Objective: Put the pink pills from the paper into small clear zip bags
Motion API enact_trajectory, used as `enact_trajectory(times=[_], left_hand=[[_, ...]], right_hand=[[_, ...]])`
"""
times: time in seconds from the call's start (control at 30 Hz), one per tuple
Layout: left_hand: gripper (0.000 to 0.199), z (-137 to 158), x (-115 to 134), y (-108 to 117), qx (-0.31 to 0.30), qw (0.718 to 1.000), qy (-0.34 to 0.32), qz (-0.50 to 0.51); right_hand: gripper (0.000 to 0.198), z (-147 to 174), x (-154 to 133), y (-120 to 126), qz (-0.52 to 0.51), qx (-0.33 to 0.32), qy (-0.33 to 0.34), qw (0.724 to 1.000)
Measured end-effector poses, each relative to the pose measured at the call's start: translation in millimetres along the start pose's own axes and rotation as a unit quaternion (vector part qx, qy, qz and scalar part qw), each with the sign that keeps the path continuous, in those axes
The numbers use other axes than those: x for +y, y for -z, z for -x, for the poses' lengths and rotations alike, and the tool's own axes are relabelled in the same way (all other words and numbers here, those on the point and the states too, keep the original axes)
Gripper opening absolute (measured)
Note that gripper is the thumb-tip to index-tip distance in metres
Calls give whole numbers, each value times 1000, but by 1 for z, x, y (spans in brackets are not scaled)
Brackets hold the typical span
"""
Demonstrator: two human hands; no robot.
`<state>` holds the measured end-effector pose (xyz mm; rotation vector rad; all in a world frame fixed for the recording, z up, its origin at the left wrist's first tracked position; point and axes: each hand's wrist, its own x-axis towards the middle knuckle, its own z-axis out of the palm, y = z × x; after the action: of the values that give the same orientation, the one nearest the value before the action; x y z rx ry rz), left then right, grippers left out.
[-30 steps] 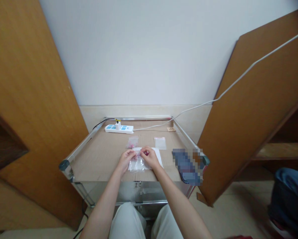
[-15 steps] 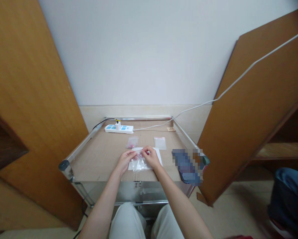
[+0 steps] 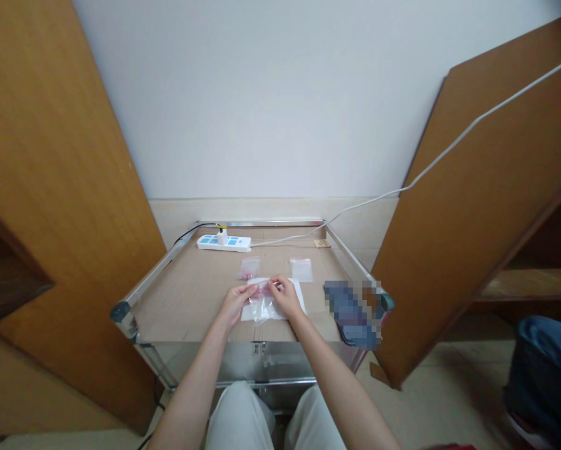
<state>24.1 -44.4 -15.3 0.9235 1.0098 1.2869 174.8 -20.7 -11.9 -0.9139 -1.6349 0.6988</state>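
Note:
A clear plastic bag [image 3: 262, 309] with small pink or red bits near its upper edge is stretched between my two hands. My left hand [image 3: 236, 301] pinches its left side, thumb and fingers closed. On the right side, my right hand [image 3: 284, 295] grips the upper edge with bent fingertips. Under the bag lies a white sheet [image 3: 299, 296]. Just beyond my hands rests a small clear bag [image 3: 249, 267] with pink pieces inside. To its right is another small zip bag [image 3: 301, 270], flat and whitish. What the pink bits are is too small to tell.
A white power strip [image 3: 224, 242] with a plug sits at the back left of the cardboard-covered table [image 3: 177, 306]. Its white cable [image 3: 369, 201] runs off right. A dark, pixelated item [image 3: 350, 315] lies at the right edge. A person's leg [image 3: 543, 369] shows far right.
The pink bits now show more clearly between my hands, and the bag's lower part has shifted slightly. My hands have barely moved.

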Motion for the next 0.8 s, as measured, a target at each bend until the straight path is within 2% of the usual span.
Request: enact_trajectory(times=[0.5, 0.8], left_hand=[[31, 1, 0, 0, -14, 1000, 11, 6], [29, 1, 5, 2, 39, 998, 7, 58]], right_hand=[[18, -1, -3, 1, 20, 27, 7, 999], [10, -1, -4, 2, -27, 25, -15, 999]])
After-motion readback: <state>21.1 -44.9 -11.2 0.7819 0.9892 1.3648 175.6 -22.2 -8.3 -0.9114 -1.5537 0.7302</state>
